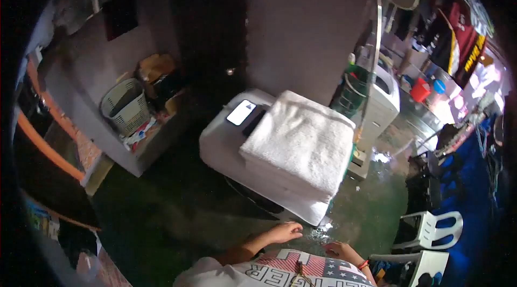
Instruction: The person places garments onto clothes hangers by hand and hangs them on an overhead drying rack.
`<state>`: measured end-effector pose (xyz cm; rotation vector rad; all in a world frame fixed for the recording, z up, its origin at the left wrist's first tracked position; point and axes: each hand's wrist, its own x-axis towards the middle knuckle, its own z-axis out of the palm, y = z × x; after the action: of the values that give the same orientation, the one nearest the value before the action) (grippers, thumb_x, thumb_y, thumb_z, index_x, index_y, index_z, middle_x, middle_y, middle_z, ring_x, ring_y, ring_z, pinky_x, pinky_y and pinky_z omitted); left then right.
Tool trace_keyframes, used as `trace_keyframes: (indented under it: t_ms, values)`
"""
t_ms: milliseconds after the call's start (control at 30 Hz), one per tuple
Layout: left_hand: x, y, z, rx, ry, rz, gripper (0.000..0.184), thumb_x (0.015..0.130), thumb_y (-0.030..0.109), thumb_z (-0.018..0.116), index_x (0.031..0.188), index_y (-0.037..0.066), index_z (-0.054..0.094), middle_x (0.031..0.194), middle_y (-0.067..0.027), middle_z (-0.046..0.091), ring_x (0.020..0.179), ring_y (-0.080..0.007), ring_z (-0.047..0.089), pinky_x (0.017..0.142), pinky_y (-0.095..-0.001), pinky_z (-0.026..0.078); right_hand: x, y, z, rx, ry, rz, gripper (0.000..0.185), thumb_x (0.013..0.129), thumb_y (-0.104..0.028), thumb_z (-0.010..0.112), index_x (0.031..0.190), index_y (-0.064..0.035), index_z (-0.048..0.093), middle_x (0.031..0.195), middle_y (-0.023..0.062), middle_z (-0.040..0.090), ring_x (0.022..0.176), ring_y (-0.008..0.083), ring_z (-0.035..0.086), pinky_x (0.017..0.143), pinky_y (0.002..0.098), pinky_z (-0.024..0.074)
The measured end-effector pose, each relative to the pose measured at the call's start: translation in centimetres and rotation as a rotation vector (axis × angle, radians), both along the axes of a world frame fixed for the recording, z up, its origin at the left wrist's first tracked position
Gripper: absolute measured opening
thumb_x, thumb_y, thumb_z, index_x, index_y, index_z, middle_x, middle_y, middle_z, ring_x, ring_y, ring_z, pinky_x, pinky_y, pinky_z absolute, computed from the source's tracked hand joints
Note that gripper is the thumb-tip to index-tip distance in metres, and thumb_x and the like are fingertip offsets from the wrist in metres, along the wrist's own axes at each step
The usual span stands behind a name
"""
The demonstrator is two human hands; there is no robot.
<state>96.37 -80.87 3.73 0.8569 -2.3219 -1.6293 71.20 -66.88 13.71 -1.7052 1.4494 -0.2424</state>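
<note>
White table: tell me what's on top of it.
On the white table lie a lit-screen phone, a dark flat item and a folded white towel. The towel hides much of the surface; anything beneath it can't be seen.

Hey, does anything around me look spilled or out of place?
Possibly the floor: bright patches beside the white appliance could be water or just reflected light; I can't tell which. The white towel stack looks neatly folded on the white table.
</note>
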Motion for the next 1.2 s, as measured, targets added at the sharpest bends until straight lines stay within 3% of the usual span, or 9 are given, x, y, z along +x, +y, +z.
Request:
trace_keyframes:
  t_ms: [133, 167, 267, 400, 500, 667, 867, 1033, 1200]
  values:
    - [-5.9, 2.6, 2.3, -0.106, -0.013, -0.331, 0.041, 0.086, 0.037, 0.062, 0.112, 0.006, 0.059, 0.105, -0.0149, 0.063, 0.099, -0.0318, 0.059, 0.086, -0.0404, 0.047, -0.9, 7.8, 1.4, 0.035, 0.061, -0.298, 0.023, 0.081, -0.011, 0.063, 0.103, -0.0054, 0.067, 0.098, 0.0151, 0.066, 0.090, 0.0293, 0.065, 0.079, 0.0377, 0.0518]
    - [-7.3, 3.4, 3.0, -0.144, -0.035, -0.415, 0.043, 0.088, 0.036, 0.062, 0.116, 0.003, 0.059, 0.113, -0.0173, 0.062, 0.098, -0.0337, 0.061, 0.085, -0.0395, 0.048, -1.0, 9.9, 1.6, 0.036, 0.035, -0.371, 0.023, 0.082, -0.011, 0.061, 0.103, -0.0046, 0.066, 0.098, 0.0161, 0.066, 0.090, 0.0303, 0.064, 0.079, 0.0381, 0.0515]
    - [-11.9, 6.3, 4.4, -0.139, -0.034, -0.574, 0.044, 0.086, 0.038, 0.063, 0.117, 0.006, 0.059, 0.109, -0.0152, 0.064, 0.099, -0.0289, 0.062, 0.085, -0.0385, 0.049, -1.8, 16.7, 0.7, -0.090, -0.002, -0.594, 0.021, 0.085, -0.010, 0.056, 0.102, -0.0020, 0.065, 0.099, 0.0187, 0.065, 0.091, 0.0336, 0.063, 0.080, 0.0399, 0.0505]
    - [-18.9, 14.6, 4.7, -0.013, -0.134, -0.746, 0.044, 0.085, 0.033, 0.066, 0.120, 0.006, 0.059, 0.111, -0.0152, 0.064, 0.096, -0.0257, 0.064, 0.084, -0.0352, 0.050, -3.6, 28.0, 0.0, -0.135, 0.004, -0.859, 0.022, 0.087, -0.010, 0.055, 0.105, -0.0011, 0.063, 0.103, 0.0174, 0.064, 0.097, 0.0321, 0.061, 0.086, 0.0384, 0.0485]
    - [-23.9, 22.3, 7.7, -0.175, -0.242, -0.957, 0.045, 0.086, 0.033, 0.065, 0.120, 0.004, 0.058, 0.111, -0.0155, 0.063, 0.095, -0.0249, 0.063, 0.084, -0.0349, 0.049, -4.2, 35.9, -0.4, -0.033, 0.019, -1.040, 0.024, 0.088, -0.012, 0.053, 0.108, -0.0013, 0.062, 0.106, 0.0173, 0.063, 0.101, 0.0316, 0.060, 0.088, 0.0392, 0.0471]
    - [-30.3, 34.5, 6.5, -0.146, -0.156, -1.240, 0.042, 0.088, 0.032, 0.063, 0.120, 0.004, 0.058, 0.110, -0.0157, 0.062, 0.095, -0.0262, 0.063, 0.084, -0.0353, 0.049, -4.4, 48.2, -1.9, -0.120, 0.037, -1.284, 0.025, 0.090, -0.016, 0.049, 0.106, -0.0022, 0.063, 0.104, 0.0171, 0.064, 0.099, 0.0323, 0.061, 0.087, 0.0401, 0.0478]
    - [-36.5, 41.8, 9.3, -0.145, -0.206, -1.396, 0.040, 0.088, 0.029, 0.063, 0.119, 0.004, 0.059, 0.109, -0.0181, 0.062, 0.097, -0.0287, 0.064, 0.083, -0.0370, 0.050, -5.0, 54.4, -0.3, -0.063, -0.027, -1.485, 0.026, 0.092, -0.018, 0.050, 0.108, -0.0010, 0.062, 0.108, 0.0159, 0.063, 0.102, 0.0311, 0.060, 0.090, 0.0391, 0.0466]
    - [-42.7, 43.7, 7.1, -0.233, -0.170, -1.488, 0.037, 0.087, 0.027, 0.065, 0.115, 0.003, 0.060, 0.105, -0.0152, 0.065, 0.091, -0.0279, 0.064, 0.079, -0.0359, 0.051, -7.4, 55.2, -1.1, -0.228, -0.049, -1.578, 0.025, 0.090, -0.018, 0.052, 0.103, 0.0001, 0.064, 0.101, 0.0177, 0.064, 0.097, 0.0325, 0.061, 0.086, 0.0391, 0.0481]
    - [-51.3, 46.1, 5.0, -0.272, -0.087, -1.519, 0.038, 0.086, 0.029, 0.064, 0.114, 0.003, 0.061, 0.102, -0.0171, 0.066, 0.096, -0.0317, 0.065, 0.081, -0.0387, 0.051, -13.0, 55.9, -2.7, -0.182, -0.114, -1.610, 0.026, 0.091, -0.019, 0.052, 0.105, -0.0008, 0.064, 0.104, 0.0168, 0.064, 0.099, 0.0316, 0.061, 0.086, 0.0393, 0.0479]
